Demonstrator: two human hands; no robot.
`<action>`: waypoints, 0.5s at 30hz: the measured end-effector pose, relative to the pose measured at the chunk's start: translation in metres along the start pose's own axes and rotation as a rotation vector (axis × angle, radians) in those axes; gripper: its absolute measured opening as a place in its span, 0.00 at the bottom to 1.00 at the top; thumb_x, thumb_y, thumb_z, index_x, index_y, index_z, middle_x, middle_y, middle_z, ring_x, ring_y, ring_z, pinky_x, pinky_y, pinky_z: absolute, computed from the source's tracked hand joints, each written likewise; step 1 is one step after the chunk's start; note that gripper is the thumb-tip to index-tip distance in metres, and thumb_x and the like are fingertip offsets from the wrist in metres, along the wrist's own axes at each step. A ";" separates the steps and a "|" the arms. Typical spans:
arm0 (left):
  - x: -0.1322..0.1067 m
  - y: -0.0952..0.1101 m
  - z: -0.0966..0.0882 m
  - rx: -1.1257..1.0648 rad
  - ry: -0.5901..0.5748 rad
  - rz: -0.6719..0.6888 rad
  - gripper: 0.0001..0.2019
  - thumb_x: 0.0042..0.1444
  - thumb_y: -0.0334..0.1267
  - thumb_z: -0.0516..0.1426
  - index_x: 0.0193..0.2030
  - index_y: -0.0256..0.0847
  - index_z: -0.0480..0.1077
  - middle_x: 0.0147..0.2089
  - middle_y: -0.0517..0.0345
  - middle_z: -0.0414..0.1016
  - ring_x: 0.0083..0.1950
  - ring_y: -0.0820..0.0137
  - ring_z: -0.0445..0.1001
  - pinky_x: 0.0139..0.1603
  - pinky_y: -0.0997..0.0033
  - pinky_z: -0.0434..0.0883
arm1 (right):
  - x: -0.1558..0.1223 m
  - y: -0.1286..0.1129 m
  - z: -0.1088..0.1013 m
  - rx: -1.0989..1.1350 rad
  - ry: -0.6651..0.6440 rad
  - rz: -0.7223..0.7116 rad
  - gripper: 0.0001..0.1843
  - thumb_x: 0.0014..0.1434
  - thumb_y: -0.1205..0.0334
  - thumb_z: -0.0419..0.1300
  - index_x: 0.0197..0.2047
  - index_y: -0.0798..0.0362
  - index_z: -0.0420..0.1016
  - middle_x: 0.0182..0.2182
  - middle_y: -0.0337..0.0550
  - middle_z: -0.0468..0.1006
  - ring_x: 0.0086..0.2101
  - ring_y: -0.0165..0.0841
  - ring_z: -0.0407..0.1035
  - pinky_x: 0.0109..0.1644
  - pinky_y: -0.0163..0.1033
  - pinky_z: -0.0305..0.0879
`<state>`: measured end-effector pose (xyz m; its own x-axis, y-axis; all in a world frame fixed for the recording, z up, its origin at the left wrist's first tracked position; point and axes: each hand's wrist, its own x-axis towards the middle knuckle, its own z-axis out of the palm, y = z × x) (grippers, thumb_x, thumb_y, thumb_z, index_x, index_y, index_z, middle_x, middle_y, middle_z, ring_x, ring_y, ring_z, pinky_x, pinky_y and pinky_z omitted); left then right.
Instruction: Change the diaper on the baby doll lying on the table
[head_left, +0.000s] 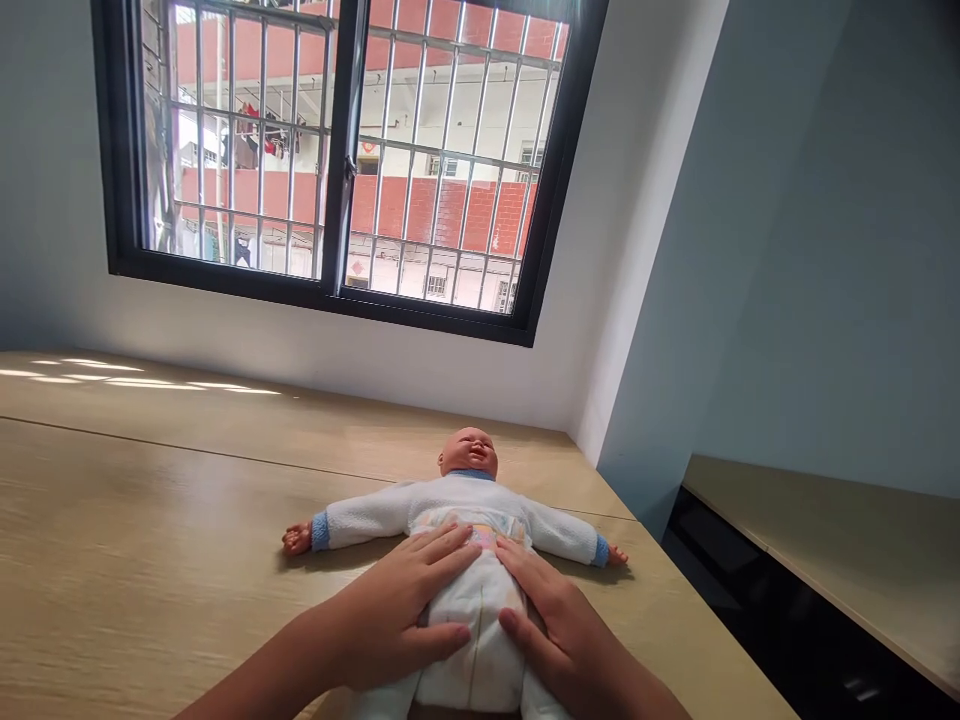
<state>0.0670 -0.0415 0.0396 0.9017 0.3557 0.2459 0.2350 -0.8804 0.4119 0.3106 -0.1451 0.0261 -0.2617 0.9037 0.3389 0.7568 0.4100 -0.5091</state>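
Observation:
A baby doll point(457, 492) lies on its back on the wooden table, its arms stretched out to both sides. It wears a white fleecy suit with blue collar and cuffs. Around its waist and hips sits a white diaper point(480, 590) with a coloured print band at the top. My left hand point(409, 600) rests flat on the diaper's left side, fingers extended and thumb apart. On the right side, my right hand point(551, 610) lies the same way, its fingertips near the print band. The doll's lower legs are cut off by the frame's bottom edge.
The wooden table point(150, 540) reaches back to the white wall, with a seam across it and sunlight patches at far left. A dark-framed barred window point(337, 200) is above. Beyond the table's right edge stands another wood-topped surface point(840, 530) with a black front.

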 end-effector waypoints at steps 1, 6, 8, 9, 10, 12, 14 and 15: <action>0.000 -0.001 0.000 0.009 -0.013 -0.011 0.39 0.64 0.56 0.56 0.76 0.53 0.46 0.77 0.51 0.43 0.77 0.47 0.42 0.73 0.37 0.47 | 0.000 0.000 0.001 -0.015 -0.002 -0.007 0.33 0.69 0.49 0.53 0.73 0.47 0.54 0.71 0.45 0.55 0.70 0.44 0.48 0.74 0.55 0.45; 0.002 0.002 -0.004 0.008 -0.017 0.004 0.39 0.62 0.52 0.59 0.76 0.55 0.46 0.77 0.57 0.45 0.77 0.46 0.41 0.73 0.36 0.47 | 0.003 0.002 0.003 -0.087 -0.008 -0.065 0.33 0.70 0.49 0.52 0.74 0.47 0.53 0.72 0.44 0.53 0.71 0.43 0.46 0.75 0.55 0.43; 0.002 0.005 -0.007 0.013 -0.003 0.009 0.38 0.62 0.51 0.59 0.75 0.55 0.50 0.76 0.58 0.50 0.76 0.47 0.45 0.74 0.38 0.49 | 0.004 0.002 0.002 -0.108 -0.012 -0.082 0.31 0.70 0.49 0.52 0.73 0.45 0.55 0.71 0.42 0.56 0.70 0.41 0.47 0.75 0.54 0.43; 0.002 0.006 -0.008 0.021 0.002 0.006 0.37 0.61 0.51 0.60 0.74 0.54 0.52 0.75 0.58 0.53 0.76 0.48 0.47 0.74 0.40 0.49 | 0.004 0.002 0.001 -0.113 -0.012 -0.083 0.30 0.70 0.49 0.53 0.72 0.45 0.56 0.71 0.41 0.58 0.70 0.41 0.48 0.75 0.53 0.44; 0.002 0.008 -0.009 0.029 0.007 0.002 0.36 0.60 0.50 0.60 0.74 0.52 0.54 0.74 0.58 0.56 0.76 0.49 0.48 0.74 0.41 0.50 | 0.004 0.001 0.001 -0.115 -0.009 -0.079 0.30 0.70 0.49 0.53 0.71 0.44 0.58 0.70 0.41 0.60 0.70 0.40 0.49 0.75 0.52 0.46; 0.002 0.011 -0.010 0.037 0.022 0.006 0.34 0.59 0.49 0.61 0.71 0.49 0.59 0.71 0.57 0.61 0.75 0.51 0.52 0.75 0.45 0.50 | 0.004 0.001 0.000 -0.110 0.001 -0.068 0.28 0.69 0.49 0.54 0.70 0.44 0.61 0.69 0.41 0.62 0.69 0.40 0.50 0.74 0.52 0.48; 0.003 0.013 -0.011 0.030 0.050 0.026 0.32 0.58 0.46 0.62 0.69 0.48 0.62 0.68 0.56 0.66 0.72 0.54 0.57 0.76 0.49 0.50 | 0.003 0.001 -0.001 -0.102 0.011 -0.063 0.27 0.69 0.50 0.54 0.68 0.45 0.63 0.67 0.43 0.64 0.68 0.41 0.52 0.73 0.52 0.51; 0.004 0.015 -0.011 0.024 0.066 0.035 0.30 0.58 0.45 0.63 0.67 0.48 0.64 0.66 0.56 0.68 0.71 0.55 0.59 0.75 0.51 0.50 | 0.003 0.001 -0.001 -0.098 0.016 -0.064 0.26 0.69 0.50 0.55 0.68 0.45 0.64 0.67 0.43 0.65 0.68 0.41 0.53 0.73 0.52 0.52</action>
<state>0.0698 -0.0495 0.0564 0.8839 0.3436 0.3173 0.2129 -0.8997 0.3812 0.3105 -0.1420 0.0275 -0.3026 0.8736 0.3811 0.7942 0.4522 -0.4060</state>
